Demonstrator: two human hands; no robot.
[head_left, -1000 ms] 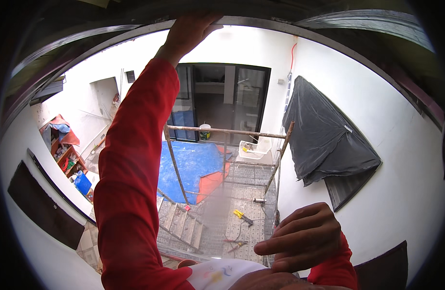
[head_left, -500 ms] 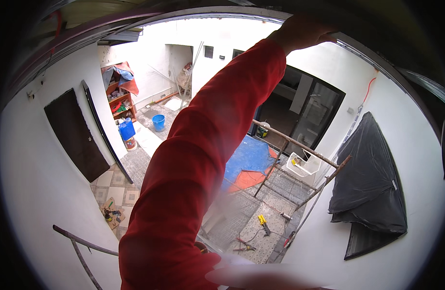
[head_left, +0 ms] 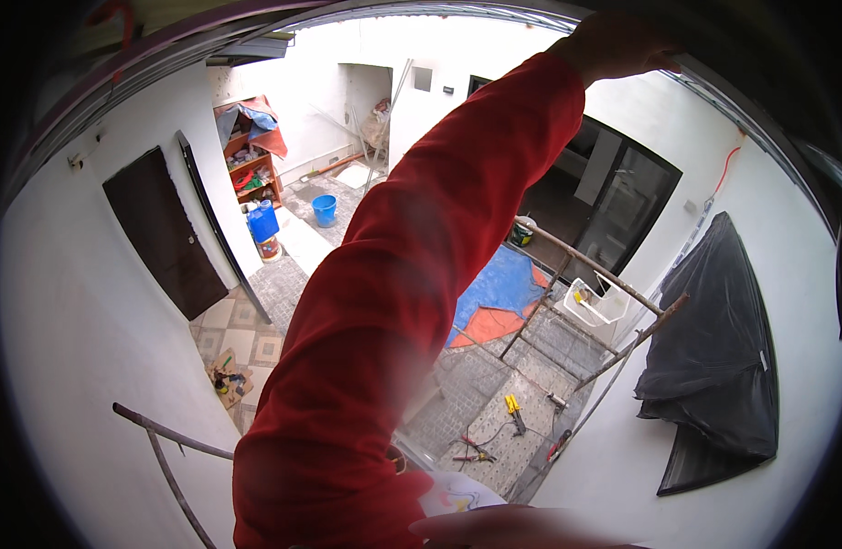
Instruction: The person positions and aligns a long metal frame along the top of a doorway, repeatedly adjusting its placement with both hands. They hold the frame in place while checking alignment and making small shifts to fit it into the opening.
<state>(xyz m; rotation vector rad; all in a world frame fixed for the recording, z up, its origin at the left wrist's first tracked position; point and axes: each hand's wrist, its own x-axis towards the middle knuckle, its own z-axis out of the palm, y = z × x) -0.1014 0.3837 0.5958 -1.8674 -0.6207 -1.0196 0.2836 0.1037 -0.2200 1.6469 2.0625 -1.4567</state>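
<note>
My left arm, in a red sleeve, stretches from the lower edge up to the top right. At its end my left hand (head_left: 617, 46) is raised to the metal roof frame (head_left: 494, 16), fingers bent against its dark edge. Shadow hides part of the fingers and what lies above them. My right hand does not show. A blurred pinkish shape lies at the lower edge, too smeared to make out. Above it is a bit of pale printed cloth (head_left: 457, 494).
Far below, a pole scaffold (head_left: 604, 272) stands beside a blue and orange tarp (head_left: 498, 284). Yellow-handled cutters (head_left: 514, 412) and cables lie near it. Black plastic sheeting (head_left: 709, 339) hangs on the right wall. A branch-like pole (head_left: 178, 435) sticks out left. A blue bucket (head_left: 324, 210) stands further off.
The view has turned slightly, so the courtyard sits further right in the picture. My left arm and hand also appear further right, the hand still at the roof frame.
</note>
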